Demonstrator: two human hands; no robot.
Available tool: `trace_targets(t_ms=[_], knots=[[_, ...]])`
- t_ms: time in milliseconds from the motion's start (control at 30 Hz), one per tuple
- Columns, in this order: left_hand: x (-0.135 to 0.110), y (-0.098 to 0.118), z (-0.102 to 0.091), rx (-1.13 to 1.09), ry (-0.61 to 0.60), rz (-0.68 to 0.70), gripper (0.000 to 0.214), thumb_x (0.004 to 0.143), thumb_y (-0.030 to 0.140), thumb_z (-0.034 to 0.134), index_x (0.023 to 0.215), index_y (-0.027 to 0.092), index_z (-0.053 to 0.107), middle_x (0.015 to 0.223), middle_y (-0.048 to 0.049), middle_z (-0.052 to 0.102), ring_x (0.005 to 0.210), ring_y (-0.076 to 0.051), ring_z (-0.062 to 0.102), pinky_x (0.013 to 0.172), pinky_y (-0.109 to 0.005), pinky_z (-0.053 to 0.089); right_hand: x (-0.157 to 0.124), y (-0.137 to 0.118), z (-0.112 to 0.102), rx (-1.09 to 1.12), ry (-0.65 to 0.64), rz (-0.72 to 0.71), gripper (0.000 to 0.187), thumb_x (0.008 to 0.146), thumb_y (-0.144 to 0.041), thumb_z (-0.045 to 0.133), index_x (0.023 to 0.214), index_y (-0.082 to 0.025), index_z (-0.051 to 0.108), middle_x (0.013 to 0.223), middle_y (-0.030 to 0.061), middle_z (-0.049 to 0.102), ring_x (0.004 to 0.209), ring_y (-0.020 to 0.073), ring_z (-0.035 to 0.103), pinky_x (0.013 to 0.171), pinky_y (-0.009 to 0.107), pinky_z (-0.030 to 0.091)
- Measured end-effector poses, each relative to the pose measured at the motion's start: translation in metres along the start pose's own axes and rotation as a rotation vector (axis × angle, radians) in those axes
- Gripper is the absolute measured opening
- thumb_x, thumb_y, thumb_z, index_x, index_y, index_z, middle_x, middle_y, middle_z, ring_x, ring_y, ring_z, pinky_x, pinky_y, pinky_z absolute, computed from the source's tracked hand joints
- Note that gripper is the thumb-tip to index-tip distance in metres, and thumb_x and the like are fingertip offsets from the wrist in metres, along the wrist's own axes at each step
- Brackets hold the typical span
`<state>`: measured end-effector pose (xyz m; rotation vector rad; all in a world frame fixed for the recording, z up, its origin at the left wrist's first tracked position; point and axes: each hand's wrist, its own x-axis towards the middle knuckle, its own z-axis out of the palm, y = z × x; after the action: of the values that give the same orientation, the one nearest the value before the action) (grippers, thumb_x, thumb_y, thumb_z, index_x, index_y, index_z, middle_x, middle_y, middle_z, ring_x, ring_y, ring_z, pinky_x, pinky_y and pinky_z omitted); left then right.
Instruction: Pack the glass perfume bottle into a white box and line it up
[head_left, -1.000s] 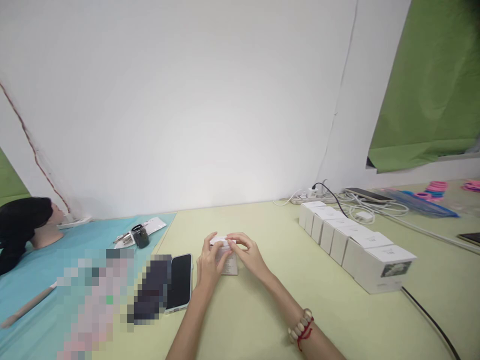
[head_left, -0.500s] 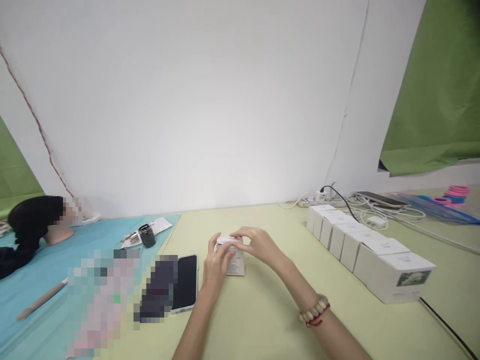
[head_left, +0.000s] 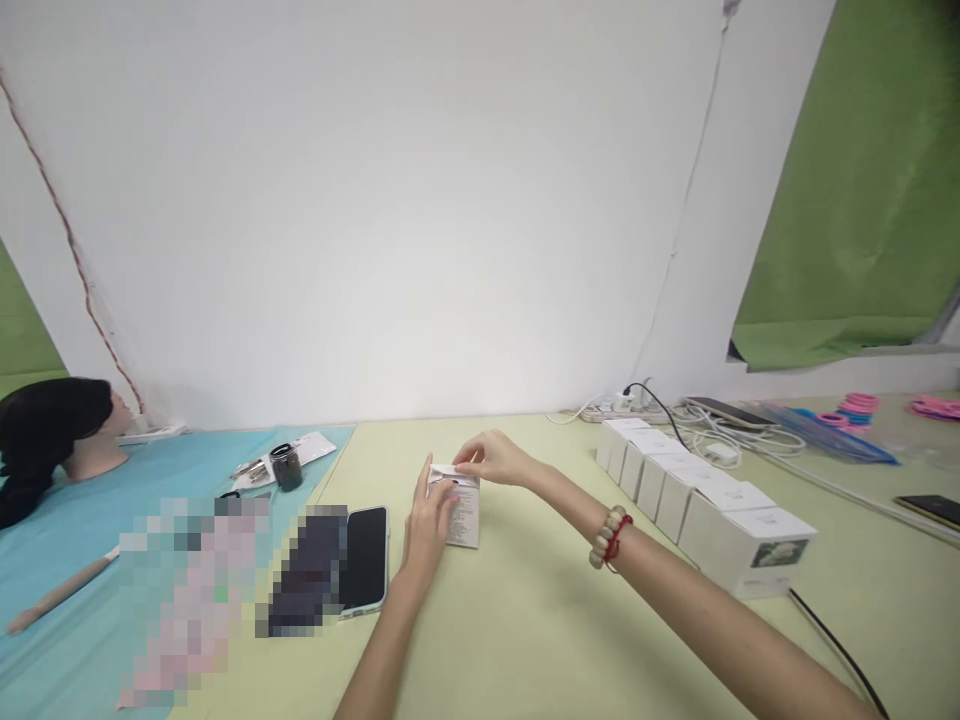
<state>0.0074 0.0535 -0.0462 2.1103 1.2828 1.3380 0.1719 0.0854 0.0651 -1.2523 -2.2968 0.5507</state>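
Observation:
A small white box [head_left: 465, 520] with lines of print on its near face stands upright on the yellow-green tabletop. My left hand [head_left: 427, 528] is wrapped round its left side, with fingertips on the front near the top. From the right, my right hand [head_left: 496, 458] pinches the folded flap [head_left: 448, 471] at the top edge of the box. A beaded bracelet [head_left: 609, 537] and a red cord circle my right wrist. The inside of the box is hidden.
A row of several white boxes [head_left: 757, 540] stands to the right, before a power strip and white cables [head_left: 705, 440]. At left lie a phone [head_left: 366, 560], a dark jar [head_left: 286, 468], a wooden-looking stick [head_left: 64, 592] and a dark-haired mannequin head [head_left: 94, 462] on blue cloth.
My right hand has shifted slightly upward at the box top, its forearm swinging out to the right. The top flap shows more clearly. The view has turned a little to the right.

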Motion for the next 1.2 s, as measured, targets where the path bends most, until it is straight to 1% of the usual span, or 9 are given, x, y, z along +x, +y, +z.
trace_targets(t_ms=[100, 167, 400, 600, 700, 867, 933, 1067, 1200], knots=[[-0.001, 0.003, -0.001, 0.090, 0.011, -0.059, 0.029, 0.090, 0.036, 0.034, 0.106, 0.027, 0.057, 0.137, -0.0044, 0.026, 0.108, -0.018, 0.050, 0.068, -0.027, 0.048, -0.003, 0.007, 0.003, 0.095, 0.017, -0.021, 0.020, 0.073, -0.027, 0.059, 0.085, -0.017, 0.071, 0.078, 0.0016, 0.066, 0.071, 0.0130, 0.060, 0.065, 0.021, 0.045], [-0.002, 0.005, -0.001, 0.120, 0.017, -0.075, 0.030, 0.090, 0.037, 0.033, 0.107, 0.028, 0.057, 0.133, -0.0054, 0.029, 0.106, -0.018, 0.051, 0.065, -0.027, 0.047, -0.004, 0.012, 0.008, 0.142, 0.034, -0.044, 0.021, 0.074, -0.029, 0.060, 0.086, -0.016, 0.071, 0.081, 0.0030, 0.066, 0.075, 0.0138, 0.060, 0.067, 0.022, 0.045], [-0.002, 0.007, 0.000, 0.119, 0.068, -0.071, 0.024, 0.089, 0.035, 0.038, 0.105, 0.030, 0.055, 0.129, 0.0004, 0.038, 0.104, -0.013, 0.053, 0.074, -0.028, 0.047, -0.013, 0.019, 0.022, 0.221, 0.142, -0.078, 0.027, 0.076, -0.040, 0.060, 0.084, -0.016, 0.070, 0.085, 0.0055, 0.065, 0.081, 0.0136, 0.059, 0.065, 0.020, 0.045], [-0.002, 0.007, 0.002, 0.080, 0.098, -0.044, 0.023, 0.088, 0.036, 0.041, 0.106, 0.028, 0.053, 0.136, 0.0030, 0.035, 0.120, -0.013, 0.042, 0.088, -0.027, 0.043, -0.013, 0.021, 0.021, 0.214, 0.142, -0.155, 0.025, 0.078, -0.039, 0.059, 0.087, -0.018, 0.070, 0.085, 0.0050, 0.064, 0.081, 0.0132, 0.059, 0.072, 0.023, 0.046], [-0.003, 0.008, 0.002, 0.109, 0.089, -0.031, 0.025, 0.090, 0.036, 0.037, 0.108, 0.029, 0.051, 0.138, 0.0028, 0.033, 0.121, -0.014, 0.041, 0.085, -0.028, 0.044, -0.012, 0.026, 0.022, 0.236, 0.128, -0.184, 0.026, 0.077, -0.039, 0.060, 0.087, -0.016, 0.070, 0.087, 0.0067, 0.063, 0.081, 0.0141, 0.059, 0.074, 0.025, 0.046], [-0.004, 0.010, 0.005, 0.210, 0.058, -0.073, 0.030, 0.091, 0.039, 0.030, 0.113, 0.031, 0.049, 0.140, 0.0020, 0.029, 0.112, -0.019, 0.049, 0.067, -0.030, 0.047, -0.012, 0.030, 0.026, 0.316, 0.110, -0.170, 0.027, 0.076, -0.039, 0.062, 0.088, -0.016, 0.070, 0.093, 0.0079, 0.062, 0.086, 0.0148, 0.058, 0.078, 0.026, 0.046], [-0.005, 0.009, 0.006, 0.188, 0.068, -0.090, 0.031, 0.091, 0.040, 0.030, 0.116, 0.030, 0.045, 0.139, 0.0011, 0.029, 0.112, -0.019, 0.049, 0.068, -0.030, 0.047, -0.013, 0.030, 0.027, 0.323, 0.098, -0.183, 0.027, 0.076, -0.039, 0.062, 0.088, -0.016, 0.070, 0.094, 0.0079, 0.061, 0.088, 0.0148, 0.057, 0.079, 0.026, 0.046], [-0.006, 0.005, 0.007, 0.080, 0.124, -0.104, 0.043, 0.089, 0.042, 0.037, 0.129, 0.028, 0.029, 0.137, -0.0027, 0.034, 0.114, -0.017, 0.047, 0.078, -0.030, 0.046, -0.016, 0.030, 0.030, 0.278, 0.090, -0.203, 0.026, 0.077, -0.040, 0.061, 0.091, -0.019, 0.069, 0.098, 0.0073, 0.059, 0.090, 0.0145, 0.055, 0.077, 0.026, 0.045], [-0.004, 0.000, 0.007, 0.032, 0.104, -0.091, 0.030, 0.088, 0.042, 0.039, 0.114, 0.029, 0.045, 0.137, 0.0013, 0.032, 0.114, -0.015, 0.046, 0.085, -0.028, 0.043, -0.025, 0.033, 0.036, 0.250, 0.092, -0.180, 0.030, 0.078, -0.041, 0.060, 0.100, -0.022, 0.067, 0.100, 0.0072, 0.056, 0.090, 0.0140, 0.054, 0.077, 0.026, 0.044]])
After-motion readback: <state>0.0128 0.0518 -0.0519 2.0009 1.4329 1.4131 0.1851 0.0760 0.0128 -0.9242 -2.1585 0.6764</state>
